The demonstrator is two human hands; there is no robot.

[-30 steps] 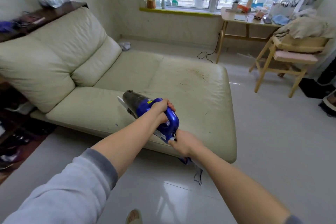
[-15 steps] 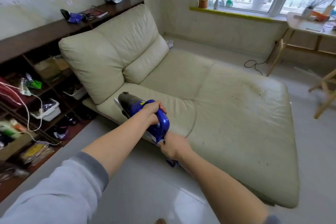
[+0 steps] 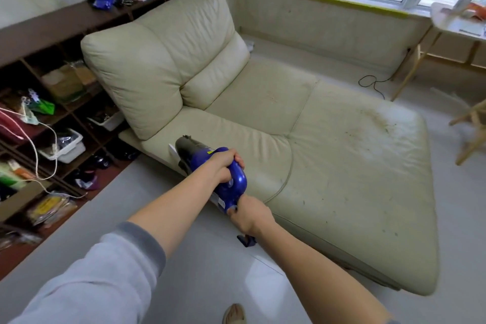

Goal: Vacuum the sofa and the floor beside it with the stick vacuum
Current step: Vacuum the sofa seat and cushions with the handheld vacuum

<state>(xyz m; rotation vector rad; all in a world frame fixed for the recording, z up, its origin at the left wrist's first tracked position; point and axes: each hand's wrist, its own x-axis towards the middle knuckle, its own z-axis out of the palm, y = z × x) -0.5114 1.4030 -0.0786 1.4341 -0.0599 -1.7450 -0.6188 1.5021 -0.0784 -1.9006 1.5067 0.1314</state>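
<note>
1. The vacuum [image 3: 210, 166], blue with a dark canister at its front, is held out over the near edge of the sofa [image 3: 328, 166], just beside the seat's front corner.
2. Its handle is gripped from above by the left hand [image 3: 224, 167], the fingers curled round it.
3. The rear lower end of the vacuum is held by the right hand [image 3: 249, 216], its fingers closed on a part there; exactly what is pinched cannot be told.
4. A small blue part [image 3: 246, 241] is seen below the right wrist, over the floor [image 3: 184, 271].
5. The sofa is cream, with a tall back cushion at the left and a long seat running to the right; dark specks and crumbs [image 3: 373, 123] are scattered on the far right part of the seat.
6. A dark shelf [image 3: 52, 102] packed with boxes and bags is seen to the left of the sofa.
7. A wooden table [image 3: 447, 34] stands under the window, and a black cord [image 3: 373, 84] lies on the floor near it.
</note>
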